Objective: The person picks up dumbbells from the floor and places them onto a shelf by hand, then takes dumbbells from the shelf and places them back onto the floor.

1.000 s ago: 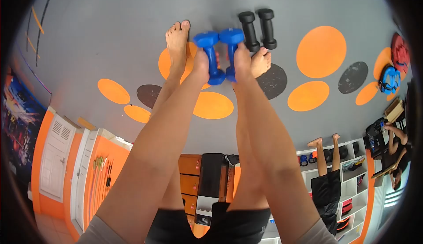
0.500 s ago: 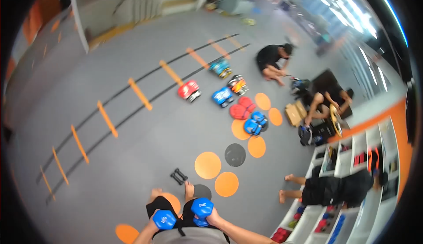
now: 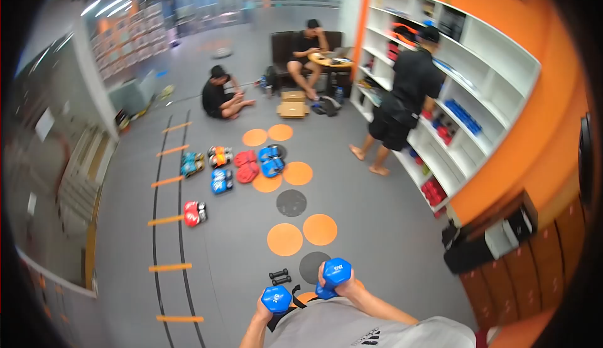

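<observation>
Two blue hexagonal dumbbells with white 2KG marks are held up at my waist. My left hand (image 3: 262, 311) is closed round one dumbbell (image 3: 276, 299), whose near head hides most of the fingers. Further right, my right hand (image 3: 345, 292) grips the other dumbbell (image 3: 337, 272), with both of its heads partly showing. On the grey floor just ahead lies a pair of small black dumbbells (image 3: 280, 277), side by side. The grey shirt (image 3: 370, 323) I wear fills the bottom of the view.
A floor ladder (image 3: 169, 267) runs along the left. Red boxing gloves (image 3: 246, 166), blue gloves (image 3: 272, 161) and several other pairs lie ahead. One person (image 3: 408, 90) stands at the white shelves (image 3: 465, 159); another (image 3: 221, 93) sits on the floor, a third (image 3: 308, 53) at a round table.
My view has swung to the right and levelled, so the shelves and orange wall show more fully. Both hands still hold the blue dumbbells.
</observation>
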